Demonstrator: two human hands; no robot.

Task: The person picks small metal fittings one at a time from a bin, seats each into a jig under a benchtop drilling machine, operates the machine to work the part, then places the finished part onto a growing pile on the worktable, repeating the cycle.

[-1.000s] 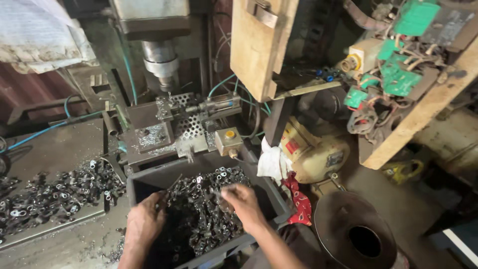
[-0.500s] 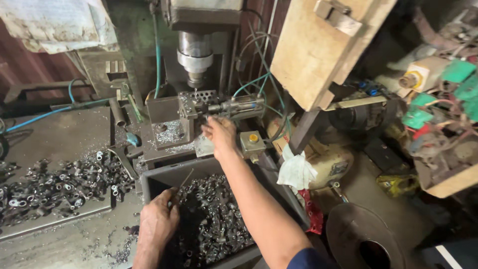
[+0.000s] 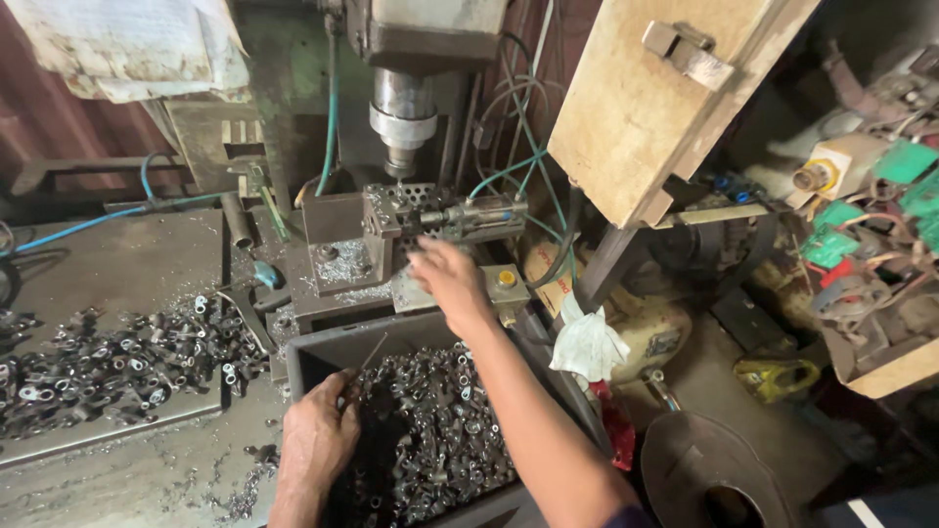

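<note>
While reaching up from the bin, right hand (image 3: 445, 277) at the press fixture (image 3: 411, 217), fingers curled narrow near the perforated plate, fingertips hidden behind the knuckles (cannot tell if a part is pinched). Forearm stretched diagonally over the grey bin (image 3: 323, 344). Left hand (image 3: 318, 435) low at the bin's left side, closed around a thin metal rod (image 3: 367, 357) that angles up toward the bin rim; palm resting on the heap of small metal parts (image 3: 440, 420) filling the bin. Press ram (image 3: 401, 117) hanging straight above the fixture, not touching it. Yellow button (image 3: 506, 278) on a small box just right of the right hand. Second pile of similar ring-ended parts (image 3: 117, 357) spread on the flat tray to the left, well apart from both hands. Blue hose (image 3: 88, 223) running along the bench behind that pile. White rag (image 3: 590, 344) draped right of the bin, beside the forearm. Wooden board (image 3: 665, 108) tilted at upper right. Green circuit boards (image 3: 905, 166) at far right edge.
</note>
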